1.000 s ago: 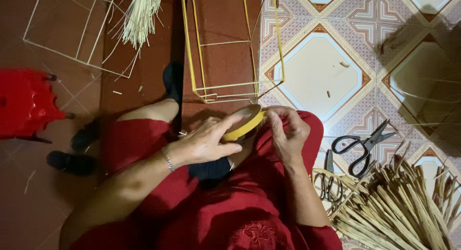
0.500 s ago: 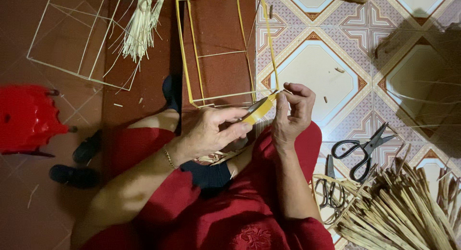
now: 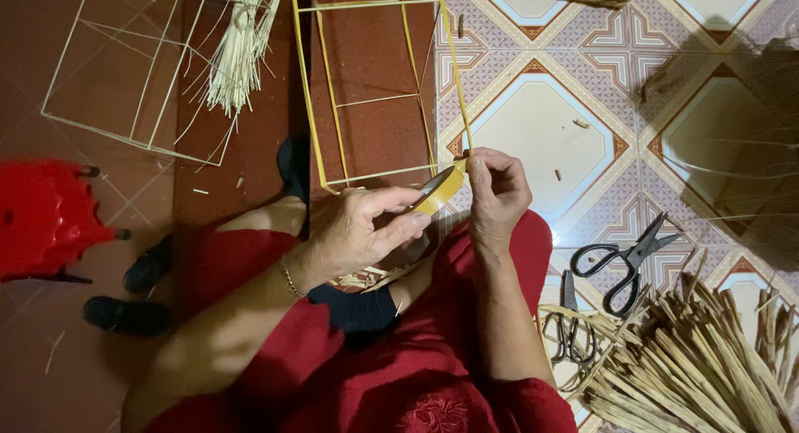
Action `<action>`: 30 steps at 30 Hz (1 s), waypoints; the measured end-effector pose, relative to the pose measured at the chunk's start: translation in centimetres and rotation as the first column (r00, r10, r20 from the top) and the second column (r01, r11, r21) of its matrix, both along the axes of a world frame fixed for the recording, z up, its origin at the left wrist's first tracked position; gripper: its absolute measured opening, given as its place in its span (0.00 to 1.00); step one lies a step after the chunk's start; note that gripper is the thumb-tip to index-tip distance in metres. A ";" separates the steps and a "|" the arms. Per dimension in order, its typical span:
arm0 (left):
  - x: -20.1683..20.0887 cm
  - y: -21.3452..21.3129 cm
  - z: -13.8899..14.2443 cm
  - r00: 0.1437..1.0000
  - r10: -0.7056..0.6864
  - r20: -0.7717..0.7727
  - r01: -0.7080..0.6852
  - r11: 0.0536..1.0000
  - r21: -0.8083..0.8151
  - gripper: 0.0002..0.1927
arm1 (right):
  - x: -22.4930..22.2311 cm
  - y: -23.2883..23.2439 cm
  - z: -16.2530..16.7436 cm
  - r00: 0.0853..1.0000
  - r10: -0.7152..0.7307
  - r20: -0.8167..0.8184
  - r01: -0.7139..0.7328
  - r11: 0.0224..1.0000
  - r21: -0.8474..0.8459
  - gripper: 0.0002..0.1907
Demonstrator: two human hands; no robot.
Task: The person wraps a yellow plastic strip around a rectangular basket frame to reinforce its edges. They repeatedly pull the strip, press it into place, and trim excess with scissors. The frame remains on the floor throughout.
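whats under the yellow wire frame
Under the yellow wire frame lies dark red floor, with patterned tile past its right edge. The left hand and tape roll hide the frame's near corner and what lies below it.

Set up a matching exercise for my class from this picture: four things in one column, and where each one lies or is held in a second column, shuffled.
Things:
1. tape roll
2. black scissors
3. red stool
4. bundle of pale straws

Places:
A. far left on the floor
B. on the patterned tiles, right of the knee
C. held in the left hand
D. top, lying across the white wire frame

Pairs: 1-C, 2-B, 3-A, 4-D
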State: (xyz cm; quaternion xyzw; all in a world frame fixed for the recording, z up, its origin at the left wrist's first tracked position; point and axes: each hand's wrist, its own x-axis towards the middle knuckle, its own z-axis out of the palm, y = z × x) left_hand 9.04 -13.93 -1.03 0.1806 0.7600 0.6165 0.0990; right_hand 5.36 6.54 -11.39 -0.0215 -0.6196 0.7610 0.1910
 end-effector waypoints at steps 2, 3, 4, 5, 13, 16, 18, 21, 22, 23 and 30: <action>0.2 0.0 -0.2 0.999 0.005 -0.039 -0.005 1.000 0.004 0.14 | 0.0 0.2 0.4 0.999 0.026 0.037 -0.025 0.999 -0.021 0.06; 0.3 -0.1 -0.3 0.997 0.016 -0.077 -0.016 1.000 -0.009 0.15 | 0.0 0.3 0.6 0.998 0.041 0.040 -0.040 0.999 -0.034 0.07; 0.4 -0.2 -0.4 0.993 0.027 -0.114 -0.029 0.999 -0.021 0.15 | 0.0 0.3 0.8 0.997 0.057 0.045 -0.055 0.997 -0.048 0.09; 0.5 -0.4 -0.5 0.986 0.017 -0.169 -0.021 1.000 -0.018 0.15 | -0.1 0.5 0.9 0.994 0.100 0.051 -0.097 0.993 -0.061 0.13; 0.7 -1.8 -0.1 0.997 0.017 -0.080 -0.024 0.996 -0.085 0.15 | -1.1 1.6 -0.4 0.952 0.297 0.067 -0.271 0.926 -0.263 0.20; 0.7 -2.6 0.5 0.999 -0.008 0.050 0.005 0.999 0.049 0.14 | -1.1 1.4 -1.0 0.948 0.313 0.063 -0.276 0.902 -0.334 0.17; 0.5 -3.8 1.0 0.999 0.020 0.038 -0.020 1.000 0.015 0.12 | -1.0 1.4 -1.1 0.949 0.305 0.082 -0.267 0.912 -0.310 0.15; 0.7 -5.5 1.7 0.992 0.068 0.110 -0.067 0.998 -0.013 0.10 | -0.9 1.2 -1.1 0.955 0.283 0.094 -0.245 0.925 -0.290 0.13; 0.8 -6.0 1.9 0.985 0.089 0.147 -0.087 0.996 -0.021 0.09 | -0.9 1.1 -1.1 0.956 0.277 0.094 -0.240 0.927 -0.287 0.13; 0.8 -6.4 2.0 0.976 0.104 0.192 -0.096 0.994 -0.049 0.09 | -0.9 0.9 -1.1 0.960 0.268 0.082 -0.236 0.931 -0.277 0.13; 1.2 -9.3 3.0 0.977 0.197 0.084 -0.170 0.951 -0.257 0.08 | -0.9 0.6 -1.4 0.965 0.259 0.051 -0.239 0.939 -0.247 0.12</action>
